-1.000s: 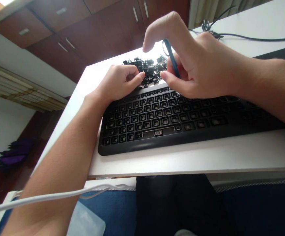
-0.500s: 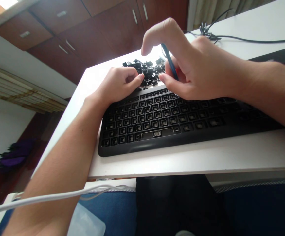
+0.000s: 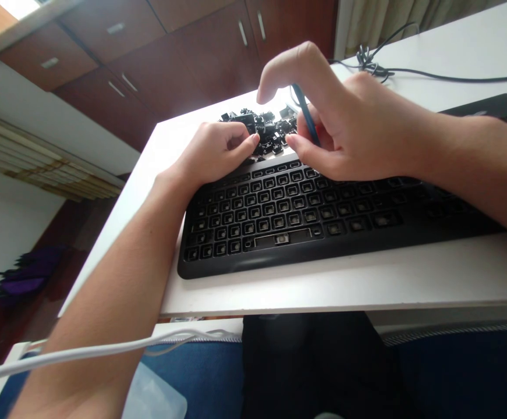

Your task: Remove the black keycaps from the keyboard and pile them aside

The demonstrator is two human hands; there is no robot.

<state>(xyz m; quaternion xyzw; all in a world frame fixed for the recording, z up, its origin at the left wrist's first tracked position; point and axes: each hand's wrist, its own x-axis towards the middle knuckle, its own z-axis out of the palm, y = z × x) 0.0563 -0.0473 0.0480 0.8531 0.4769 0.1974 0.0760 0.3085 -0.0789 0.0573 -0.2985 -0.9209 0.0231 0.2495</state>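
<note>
A black keyboard with its keycaps removed lies on a white desk. Behind its top edge sits a pile of loose black keycaps. My left hand rests at the keyboard's upper left edge, fingers curled and pinched at the near side of the pile; what they hold is hidden. My right hand hovers over the top row, thumb and fingers closed on a thin blue tool, index finger raised and bent.
A black cable runs across the back right of the desk. A white cable crosses in front of my left forearm. Brown drawers stand behind the desk. A blue seat and dark trousers lie below the desk edge.
Both hands have barely shifted; my left fingertips have closed a little further toward the keycap pile. The view has drifted slightly.
</note>
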